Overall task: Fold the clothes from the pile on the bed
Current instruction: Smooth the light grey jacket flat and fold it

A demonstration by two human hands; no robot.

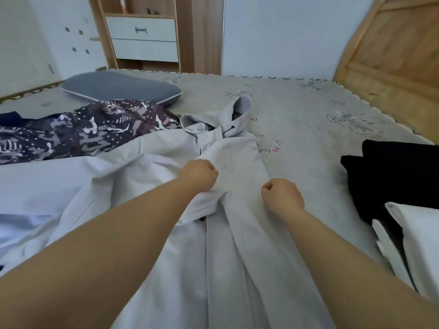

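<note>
Mid-bed (308,129), white shirt (228,233) is laid flat, collar toward far edge. Front fabric is gripped by left hand (198,175) and right hand (281,195), both fisted. Camo garment (83,131) is heaped by left edge.

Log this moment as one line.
left hand: grips white shirt | right hand: fist on shirt | shirt: flat on bed | fold: not started

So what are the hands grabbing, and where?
Both hands grip the pale grey shirt at its chest: the left hand bunches the left front panel, and the right hand holds the right front edge.
</note>
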